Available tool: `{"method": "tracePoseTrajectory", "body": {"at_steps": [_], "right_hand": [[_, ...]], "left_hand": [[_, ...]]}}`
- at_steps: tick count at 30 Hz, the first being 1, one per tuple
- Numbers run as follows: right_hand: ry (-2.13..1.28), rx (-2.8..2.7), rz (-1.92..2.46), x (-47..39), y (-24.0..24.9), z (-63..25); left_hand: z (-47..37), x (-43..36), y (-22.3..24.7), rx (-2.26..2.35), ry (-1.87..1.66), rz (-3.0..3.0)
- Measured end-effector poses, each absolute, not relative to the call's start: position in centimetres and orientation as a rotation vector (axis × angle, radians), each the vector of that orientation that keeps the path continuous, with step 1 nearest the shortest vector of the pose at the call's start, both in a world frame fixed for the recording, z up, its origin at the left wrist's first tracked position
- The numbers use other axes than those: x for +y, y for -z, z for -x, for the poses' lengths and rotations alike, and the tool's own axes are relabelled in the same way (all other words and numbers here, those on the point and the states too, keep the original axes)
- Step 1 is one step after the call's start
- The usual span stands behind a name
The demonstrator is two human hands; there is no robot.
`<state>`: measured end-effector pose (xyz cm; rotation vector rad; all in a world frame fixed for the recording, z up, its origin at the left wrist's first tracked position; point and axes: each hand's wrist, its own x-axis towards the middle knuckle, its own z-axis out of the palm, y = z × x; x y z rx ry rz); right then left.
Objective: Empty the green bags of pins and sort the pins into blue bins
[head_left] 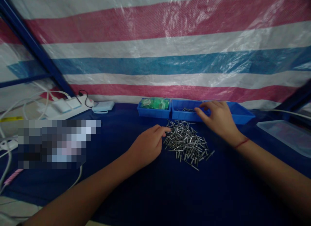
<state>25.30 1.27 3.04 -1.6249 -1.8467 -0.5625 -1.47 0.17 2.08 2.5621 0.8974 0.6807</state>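
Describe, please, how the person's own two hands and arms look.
The left hand and right hand wear no gloves, and the forearms are bare. A thin red cord circles the right wrist; the left wrist shows nothing worn.

You are at what looks like a small makeshift workshop bench: metal rivets [187, 141] heap on the blue tabletop [218, 187], parts bins [154, 113] line its far side, and striped tarpaulin [155, 35] walls you in.

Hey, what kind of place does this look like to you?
Probably a makeshift workbench for sorting small parts: a pile of metal pins on a dark blue tabletop, blue bins behind it, and a striped plastic sheet as backdrop.
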Motion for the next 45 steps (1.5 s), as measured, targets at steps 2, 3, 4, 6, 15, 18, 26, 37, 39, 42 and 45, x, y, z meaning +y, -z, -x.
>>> {"method": "tracePoseTrajectory", "body": {"at_steps": [2, 3, 4, 6, 15, 18, 26, 37, 39, 42, 45], "right_hand": [[0.524, -1.882, 1.601, -0.2, -3.0, -24.8], [0.491, -1.898, 1.582, -1.0, -3.0, -24.4], [0.451, -1.905, 1.559, -1.9, -3.0, -24.0], [0.35, -1.914, 1.517, -3.3, -3.0, -23.1], [0.098, -1.928, 1.445, -4.8, -2.4, -20.8], [0.085, -1.924, 1.441, -5.0, -2.4, -20.6], [0.065, -1.907, 1.394, -5.9, -2.4, -19.4], [-0.437, -1.738, 1.229, -7.5, -3.2, -17.1], [-0.461, -1.715, 1.22, -7.6, -3.2, -17.0], [-0.473, -1.702, 1.205, -7.6, -3.0, -17.0], [-0.479, -1.688, 1.201, -7.5, -2.9, -17.1]], "left_hand": [[1.7, 0.5, -2.3, 0.927, -0.629, -2.589], [1.7, 0.5, -2.4, 0.951, -0.591, -2.605], [1.8, 0.5, -2.6, 0.977, -0.547, -2.624], [1.7, 0.4, -2.7, 1.017, -0.464, -2.662], [1.7, 0.3, -2.6, 1.057, -0.316, -2.773], [1.7, 0.3, -2.9, 1.058, -0.283, -2.754], [1.8, 0.4, -3.2, 1.102, -0.45, -2.65], [-0.3, -2.6, -3.6, 0.701, -0.674, -1.803], [-0.2, -2.7, -3.7, 0.733, -0.677, -1.852], [-0.1, -2.7, -3.9, 0.784, -0.684, -1.946], [-0.1, -2.7, -3.8, 0.799, -0.666, -1.996]]}}
